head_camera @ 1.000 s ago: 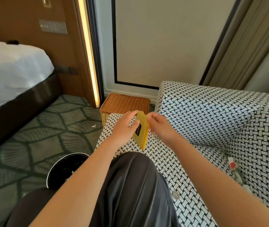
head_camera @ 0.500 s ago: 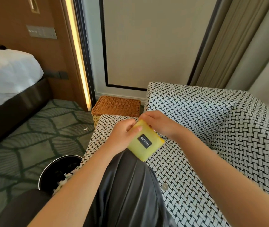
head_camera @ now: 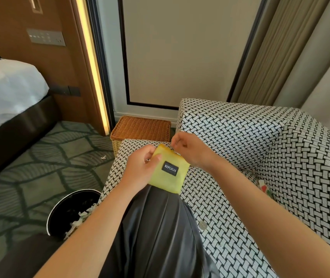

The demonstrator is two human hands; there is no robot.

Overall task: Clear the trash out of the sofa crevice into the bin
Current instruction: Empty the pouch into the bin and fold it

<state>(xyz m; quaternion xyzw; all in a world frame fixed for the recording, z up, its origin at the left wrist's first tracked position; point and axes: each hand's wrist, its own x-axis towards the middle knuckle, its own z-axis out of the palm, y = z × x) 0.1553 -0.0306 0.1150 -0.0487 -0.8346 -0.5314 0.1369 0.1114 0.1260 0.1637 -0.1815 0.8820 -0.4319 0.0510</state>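
A yellow pouch (head_camera: 170, 173) with a black "REPLICAS" label lies flat over my knee above the black-and-white woven sofa (head_camera: 260, 149). My left hand (head_camera: 142, 169) grips its left edge, thumb on top. My right hand (head_camera: 190, 151) pinches at its upper right corner with curled fingers. A black round bin (head_camera: 59, 213) with white scraps inside stands on the carpet at the lower left. A red, white and green wrapper (head_camera: 265, 188) pokes out of the sofa crevice on the right. A coin (head_camera: 202, 225) lies on the seat.
A wicker box (head_camera: 140, 129) stands against the wall beyond the seat. A bed (head_camera: 5, 93) with white sheets fills the left. A white scrap (head_camera: 103, 157) lies on the patterned carpet. Curtains hang at the upper right.
The pouch has turned from edge-on to flat, label facing up, and has sunk onto my knee. My right hand has shifted to its upper corner. The view has tilted, showing more of the bin.
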